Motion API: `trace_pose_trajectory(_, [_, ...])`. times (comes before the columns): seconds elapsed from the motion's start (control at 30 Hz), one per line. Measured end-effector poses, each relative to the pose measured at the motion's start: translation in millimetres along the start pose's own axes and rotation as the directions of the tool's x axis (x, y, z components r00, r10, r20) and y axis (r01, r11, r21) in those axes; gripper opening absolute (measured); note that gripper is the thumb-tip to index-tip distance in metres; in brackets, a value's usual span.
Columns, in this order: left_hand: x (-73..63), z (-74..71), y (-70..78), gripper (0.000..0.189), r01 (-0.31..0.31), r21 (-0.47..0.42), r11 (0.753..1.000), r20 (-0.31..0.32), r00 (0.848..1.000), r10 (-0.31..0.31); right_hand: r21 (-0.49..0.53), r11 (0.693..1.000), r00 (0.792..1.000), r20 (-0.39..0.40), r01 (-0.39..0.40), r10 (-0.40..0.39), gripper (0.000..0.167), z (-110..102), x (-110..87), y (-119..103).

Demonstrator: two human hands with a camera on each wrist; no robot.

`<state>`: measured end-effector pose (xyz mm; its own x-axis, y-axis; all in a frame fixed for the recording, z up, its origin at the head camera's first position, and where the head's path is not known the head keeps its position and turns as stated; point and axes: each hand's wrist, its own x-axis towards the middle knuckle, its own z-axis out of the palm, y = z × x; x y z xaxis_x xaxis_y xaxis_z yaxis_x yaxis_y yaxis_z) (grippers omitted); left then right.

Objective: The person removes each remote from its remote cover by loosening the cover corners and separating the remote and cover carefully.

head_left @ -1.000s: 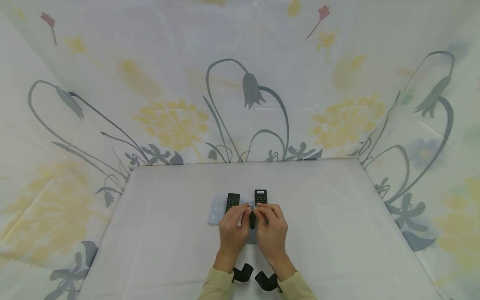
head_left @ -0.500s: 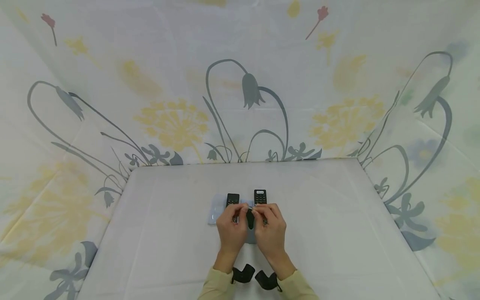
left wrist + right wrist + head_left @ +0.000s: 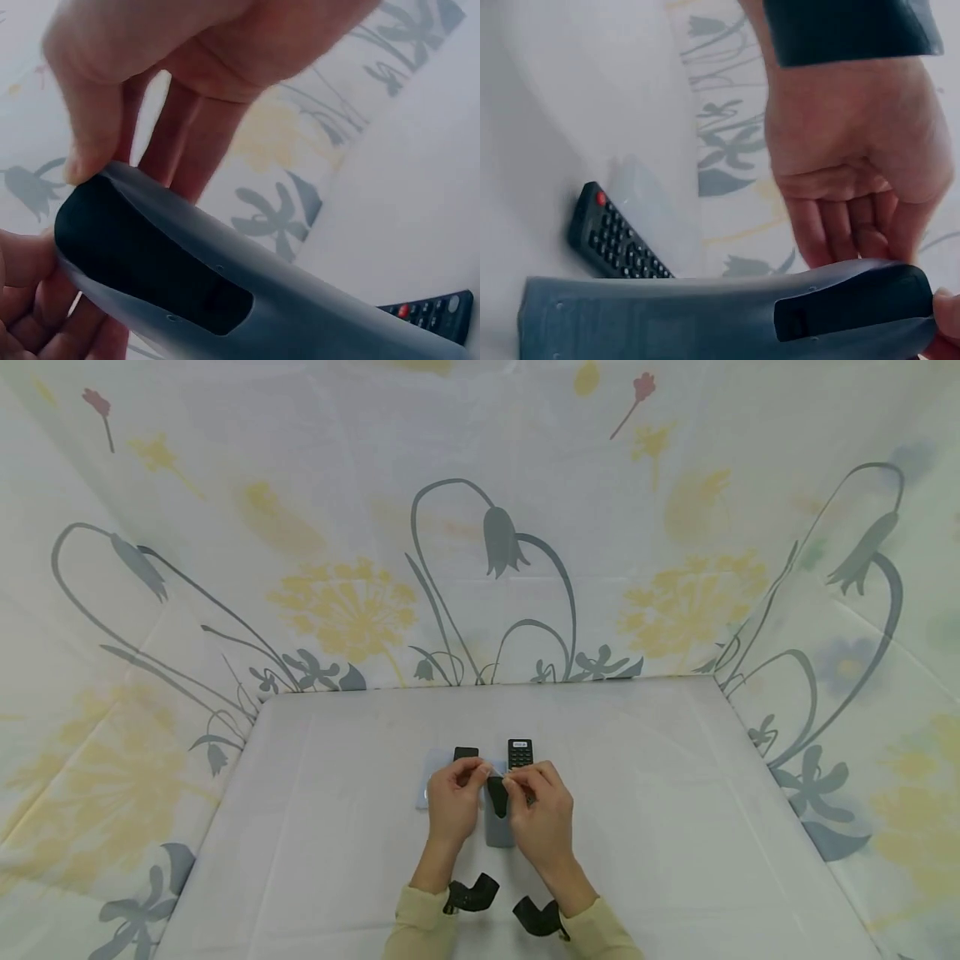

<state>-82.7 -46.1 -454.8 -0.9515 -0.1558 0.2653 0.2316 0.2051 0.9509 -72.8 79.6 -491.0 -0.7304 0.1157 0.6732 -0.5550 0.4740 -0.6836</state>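
A long grey-blue sleeve-like thing (image 3: 500, 835) with a black tongue-shaped end panel (image 3: 142, 255) stands between the hands. My left hand (image 3: 453, 802) pinches the upper left corner of its black end with thumb and fingers. On the opposite corner, my right hand (image 3: 542, 814) pinches the edge, other fingers curled behind. In the right wrist view the grey-blue body runs left, and small dots line the edges beside the black panel. What lies inside it is hidden.
Behind the hands lie a black remote control (image 3: 520, 752) on the right and another dark remote (image 3: 466, 752) on the left. A pale blue plastic packet (image 3: 423, 789) lies by the left one. Flowered cloth (image 3: 480, 568) rises behind the white table (image 3: 337, 818).
My left hand has moved slightly left and the hands have spread apart, so more of the black panel and grey-blue body shows. My right hand has barely moved.
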Motion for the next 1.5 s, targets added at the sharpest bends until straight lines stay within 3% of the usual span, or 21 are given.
trace_pose_trajectory(0.13, [4.6,3.7,-18.3,0.007,0.142,-0.08,0.987,0.042,0.989,-0.139,0.0,0.999,0.999,0.007,-0.053,0.053,0.008,-2,3.6,0])
trace_pose_trajectory(0.3, [6.1,9.0,-34.0,0.014,0.276,-0.206,0.939,0.087,0.961,-0.263,-0.036,0.99,0.991,0.0,-0.134,0.134,0.011,-5,6.9,-4])
trace_pose_trajectory(0.67, [12.5,10.9,-41.7,0.024,0.439,-0.286,0.852,0.219,0.895,-0.388,-0.047,0.976,0.977,-0.003,-0.213,0.213,0.009,-3,9.5,-12])
trace_pose_trajectory(0.83, [17.7,12.9,-48.7,0.022,0.525,-0.332,0.783,0.301,0.846,-0.44,-0.056,0.972,0.973,-0.016,-0.23,0.229,0.009,-1,9.6,-12])
trace_pose_trajectory(0.9, [17.2,14.0,-52.5,0.02,0.517,-0.35,0.781,0.29,0.853,-0.435,-0.058,0.97,0.972,-0.019,-0.235,0.235,0.008,0,9.1,-13])
trace_pose_trajectory(1.0, [10.3,15.0,-55.3,0.019,0.446,-0.37,0.815,0.224,0.894,-0.387,-0.077,0.966,0.969,-0.027,-0.247,0.245,0.007,1,8.3,-14])
trace_pose_trajectory(1.07, [3.9,14.8,-56.7,0.018,0.363,-0.38,0.851,0.178,0.931,-0.318,-0.085,0.964,0.968,-0.033,-0.251,0.249,0.007,1,8.1,-14])
trace_pose_trajectory(1.2, [-3.3,12.7,-58.7,0.019,0.187,-0.371,0.91,0.152,0.978,-0.14,-0.096,0.964,0.969,-0.034,-0.248,0.246,0.007,-1,8.9,-14])
trace_pose_trajectory(1.33, [-2.0,9.0,-60.0,0.019,0.059,-0.317,0.947,0.162,0.987,-0.007,-0.086,0.968,0.971,0.002,-0.236,0.237,0.007,-5,10.8,-14])
trace_pose_trajectory(1.5, [-3.1,4.2,-55.7,0.018,0.042,-0.285,0.958,0.185,0.983,0.012,-0.07,0.961,0.961,0.057,-0.268,0.272,0.007,-10,11.6,-12])
